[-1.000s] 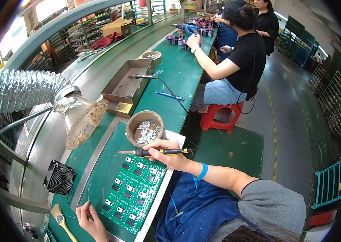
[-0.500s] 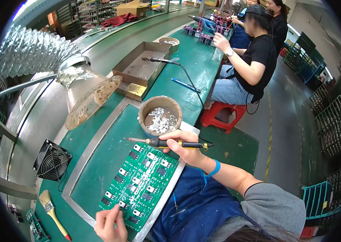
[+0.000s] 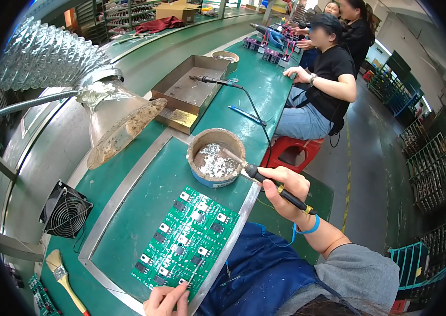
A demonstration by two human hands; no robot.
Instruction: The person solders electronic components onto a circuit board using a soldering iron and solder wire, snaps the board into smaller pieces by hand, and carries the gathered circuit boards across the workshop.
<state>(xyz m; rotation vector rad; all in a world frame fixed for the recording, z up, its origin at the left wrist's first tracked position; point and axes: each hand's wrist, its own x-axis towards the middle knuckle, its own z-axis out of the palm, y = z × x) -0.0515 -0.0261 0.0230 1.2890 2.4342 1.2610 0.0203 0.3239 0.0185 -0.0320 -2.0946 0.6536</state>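
At seven o'clock lies a brush, a small fan above it. The left hand, at six o'clock, pinches thin solder wire against the green circuit board. The right hand grips a soldering iron, its tip in the round tin at centre.

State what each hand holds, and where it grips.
Right hand: soldering iron, gripped around its black handle. Left hand: fingertips on the near edge of the circuit board.
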